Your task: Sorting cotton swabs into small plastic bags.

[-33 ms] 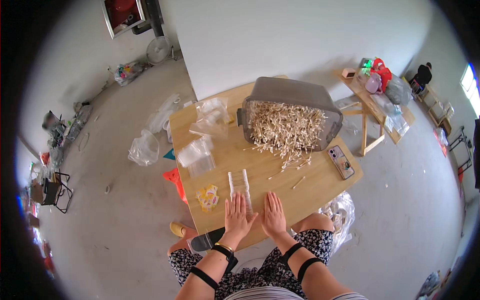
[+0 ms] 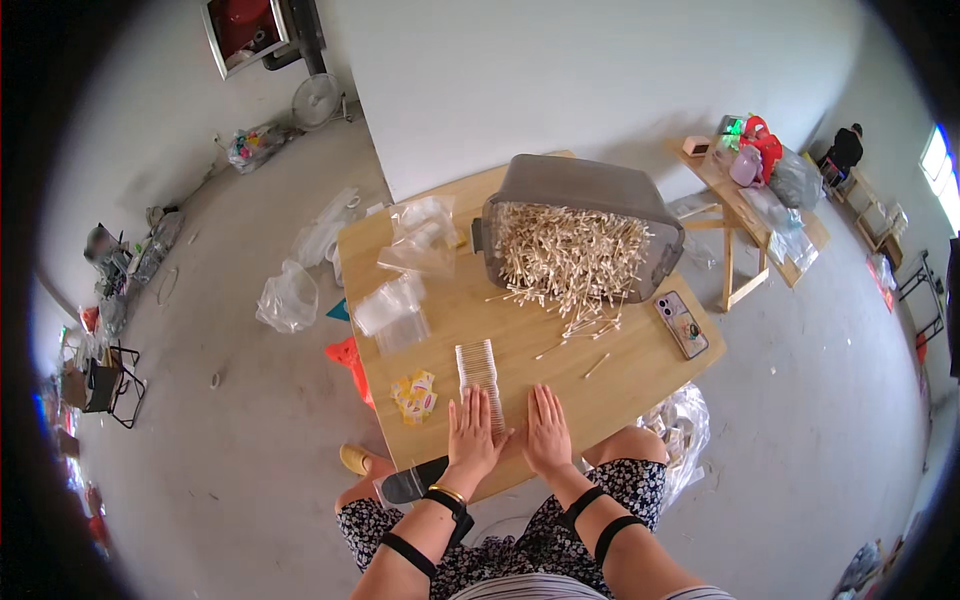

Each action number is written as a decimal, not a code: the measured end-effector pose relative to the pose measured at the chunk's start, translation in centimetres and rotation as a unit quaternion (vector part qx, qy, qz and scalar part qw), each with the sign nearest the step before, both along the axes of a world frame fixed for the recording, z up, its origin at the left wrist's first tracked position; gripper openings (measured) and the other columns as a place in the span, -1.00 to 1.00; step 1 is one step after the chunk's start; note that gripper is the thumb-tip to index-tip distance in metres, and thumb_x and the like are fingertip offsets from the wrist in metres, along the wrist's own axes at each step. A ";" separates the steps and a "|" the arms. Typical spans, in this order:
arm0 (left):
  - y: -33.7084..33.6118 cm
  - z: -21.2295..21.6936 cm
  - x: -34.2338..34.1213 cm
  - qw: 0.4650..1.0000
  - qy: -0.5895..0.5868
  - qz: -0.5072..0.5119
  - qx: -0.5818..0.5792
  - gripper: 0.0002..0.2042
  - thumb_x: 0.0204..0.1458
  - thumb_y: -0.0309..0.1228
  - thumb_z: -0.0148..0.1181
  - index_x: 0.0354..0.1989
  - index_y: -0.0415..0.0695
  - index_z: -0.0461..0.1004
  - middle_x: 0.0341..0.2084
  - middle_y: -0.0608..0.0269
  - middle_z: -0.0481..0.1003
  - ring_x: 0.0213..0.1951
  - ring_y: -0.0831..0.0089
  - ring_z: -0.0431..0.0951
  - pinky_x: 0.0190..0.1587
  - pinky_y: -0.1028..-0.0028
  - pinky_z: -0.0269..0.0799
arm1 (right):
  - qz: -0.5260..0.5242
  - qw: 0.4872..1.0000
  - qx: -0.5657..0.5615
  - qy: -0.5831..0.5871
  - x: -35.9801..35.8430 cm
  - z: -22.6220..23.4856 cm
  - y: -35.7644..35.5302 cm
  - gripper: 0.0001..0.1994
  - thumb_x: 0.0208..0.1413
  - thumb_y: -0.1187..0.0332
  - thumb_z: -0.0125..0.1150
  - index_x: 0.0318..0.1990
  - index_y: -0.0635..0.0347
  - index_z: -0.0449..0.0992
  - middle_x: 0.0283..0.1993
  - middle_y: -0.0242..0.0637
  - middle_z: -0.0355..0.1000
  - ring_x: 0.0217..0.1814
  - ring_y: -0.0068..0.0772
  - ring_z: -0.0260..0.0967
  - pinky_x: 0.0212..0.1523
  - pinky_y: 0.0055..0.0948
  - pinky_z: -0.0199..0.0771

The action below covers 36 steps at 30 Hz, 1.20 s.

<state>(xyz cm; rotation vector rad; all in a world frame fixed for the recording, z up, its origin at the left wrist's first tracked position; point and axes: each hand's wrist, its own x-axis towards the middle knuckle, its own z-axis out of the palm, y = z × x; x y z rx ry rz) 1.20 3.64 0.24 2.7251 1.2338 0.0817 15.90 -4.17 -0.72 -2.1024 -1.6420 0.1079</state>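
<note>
A row of cotton swabs lies side by side on the wooden table in a narrow strip running away from me. My left hand rests flat over the near part of this strip, fingers stretched out, hiding some of the swabs. To its right my right hand lies flat on the bare tabletop, fingers straight and holding nothing. Beyond both hands a grey plastic bin lies on its side, with a heap of loose cotton swabs spilling from its mouth.
Small yellow-and-white packets lie left of the strip. Clear plastic bags are behind them. A phone is near the table's right edge. A dark flat object sits at the near left edge. Another wooden table stands at the right.
</note>
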 end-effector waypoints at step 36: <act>-2.6 0.2 -2.3 0.999 -0.016 -0.042 -0.030 -0.14 0.23 0.13 -0.13 0.50 -0.25 -0.20 0.51 -0.03 -0.22 0.52 0.09 -0.27 0.49 -0.07 -0.42 | -0.007 1.000 0.005 -0.010 -0.2 -0.3 0.0 -0.41 0.26 0.26 -0.10 0.37 0.46 0.14 0.49 0.03 0.00 0.58 -0.06 -0.14 0.56 -0.14 -0.18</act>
